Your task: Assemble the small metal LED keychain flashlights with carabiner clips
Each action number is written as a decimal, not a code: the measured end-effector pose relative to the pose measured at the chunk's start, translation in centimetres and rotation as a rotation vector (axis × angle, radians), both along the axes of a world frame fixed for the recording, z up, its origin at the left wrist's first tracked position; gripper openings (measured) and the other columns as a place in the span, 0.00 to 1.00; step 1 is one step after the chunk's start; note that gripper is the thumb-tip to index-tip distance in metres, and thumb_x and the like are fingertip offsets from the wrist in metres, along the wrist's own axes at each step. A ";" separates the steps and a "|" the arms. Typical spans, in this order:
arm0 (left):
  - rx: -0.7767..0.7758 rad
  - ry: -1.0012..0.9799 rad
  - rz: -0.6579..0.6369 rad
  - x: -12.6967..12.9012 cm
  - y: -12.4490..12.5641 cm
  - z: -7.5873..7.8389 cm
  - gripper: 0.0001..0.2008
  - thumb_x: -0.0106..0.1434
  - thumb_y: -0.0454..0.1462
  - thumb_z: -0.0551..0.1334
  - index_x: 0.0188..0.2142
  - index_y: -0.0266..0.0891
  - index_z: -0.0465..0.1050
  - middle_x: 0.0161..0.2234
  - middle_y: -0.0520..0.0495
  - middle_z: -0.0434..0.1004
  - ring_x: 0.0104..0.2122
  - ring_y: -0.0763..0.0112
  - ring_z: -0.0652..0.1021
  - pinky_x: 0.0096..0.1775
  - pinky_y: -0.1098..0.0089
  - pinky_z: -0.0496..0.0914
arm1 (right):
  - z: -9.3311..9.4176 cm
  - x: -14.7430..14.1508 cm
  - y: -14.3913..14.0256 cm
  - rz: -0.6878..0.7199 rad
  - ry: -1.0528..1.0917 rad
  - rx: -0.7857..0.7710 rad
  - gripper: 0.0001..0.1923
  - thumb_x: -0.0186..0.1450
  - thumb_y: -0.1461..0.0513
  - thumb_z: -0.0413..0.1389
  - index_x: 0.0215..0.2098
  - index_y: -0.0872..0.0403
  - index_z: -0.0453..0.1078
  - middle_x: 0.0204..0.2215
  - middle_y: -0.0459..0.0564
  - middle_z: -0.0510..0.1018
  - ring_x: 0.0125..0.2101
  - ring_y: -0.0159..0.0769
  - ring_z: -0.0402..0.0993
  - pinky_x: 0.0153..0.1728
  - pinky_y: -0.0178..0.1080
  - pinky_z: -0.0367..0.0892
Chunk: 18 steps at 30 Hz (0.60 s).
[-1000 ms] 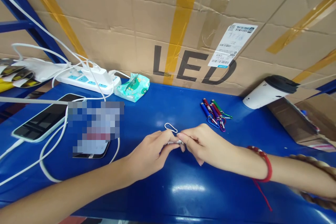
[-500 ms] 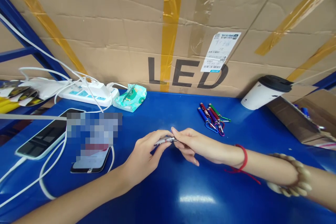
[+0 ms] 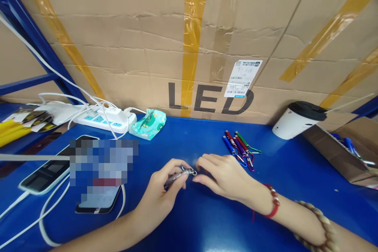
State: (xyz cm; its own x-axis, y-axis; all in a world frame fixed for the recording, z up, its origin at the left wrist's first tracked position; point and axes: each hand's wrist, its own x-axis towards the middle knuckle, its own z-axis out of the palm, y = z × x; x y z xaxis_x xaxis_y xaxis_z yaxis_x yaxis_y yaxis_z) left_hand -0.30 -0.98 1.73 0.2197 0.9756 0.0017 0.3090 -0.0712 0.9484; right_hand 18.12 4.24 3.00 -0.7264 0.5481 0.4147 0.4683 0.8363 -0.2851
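Note:
Between the thumb and fingers of my left hand [image 3: 165, 193] is a small grey metal keychain flashlight [image 3: 176, 177], its ring and clip end pointing right. Just right of that ring, my right hand [image 3: 226, 177] hovers with thumb and forefinger apart, and nothing shows between them. Its other fingers curl under and are partly hidden. Beyond my right hand, several keychain flashlights [image 3: 239, 145] in red, blue, purple and green lie in a loose group, with coloured carabiner clips attached.
A white paper cup [image 3: 288, 124] with a black lid stands at the back right, beside an open cardboard box [image 3: 333, 161]. Phones [image 3: 44, 175] and white cables lie left, near a power strip [image 3: 100, 122] and tissue pack [image 3: 149, 125]. A large carton [image 3: 132, 47] walls the back.
My right hand has let go of the flashlight's end and turned palm down, fingers spreading apart. The flashlight has tilted, its ring end now showing. The view has tipped upward slightly.

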 end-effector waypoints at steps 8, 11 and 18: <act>-0.056 -0.098 -0.022 0.1 -0.5 0.6 0.12 0.65 0.43 0.52 0.40 0.37 0.64 0.24 0.53 0.66 0.27 0.75 0.67 0.30 0.74 0.59 | 1.3 1.0 -0.4 0.071 0.052 0.630 0.07 0.63 0.63 0.55 0.40 0.55 0.70 0.33 0.45 0.75 0.25 0.24 0.69 0.22 0.29 0.59; -0.083 -0.164 -0.062 0.1 -0.5 0.8 0.12 0.65 0.43 0.53 0.39 0.36 0.64 0.23 0.53 0.65 0.26 0.76 0.67 0.31 0.74 0.59 | 2.1 1.7 -0.8 0.154 0.026 0.667 0.08 0.63 0.68 0.54 0.40 0.56 0.71 0.36 0.45 0.76 0.26 0.25 0.69 0.22 0.31 0.61; -0.181 -0.331 -0.191 0.0 -0.3 0.6 0.11 0.64 0.42 0.54 0.36 0.34 0.63 0.22 0.54 0.63 0.25 0.77 0.64 0.31 0.73 0.57 | 2.5 2.1 -1.3 0.208 -0.064 0.638 0.14 0.67 0.69 0.44 0.40 0.58 0.72 0.39 0.41 0.76 0.29 0.26 0.70 0.20 0.34 0.59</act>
State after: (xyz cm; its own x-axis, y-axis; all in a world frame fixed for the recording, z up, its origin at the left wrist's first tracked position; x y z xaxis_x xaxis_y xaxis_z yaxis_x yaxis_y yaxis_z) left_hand -0.28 -1.25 2.33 0.4125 0.9086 -0.0651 -0.0175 0.0794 0.9967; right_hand 20.26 2.97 5.47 -0.8242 0.0565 0.5635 0.2791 0.9063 0.3174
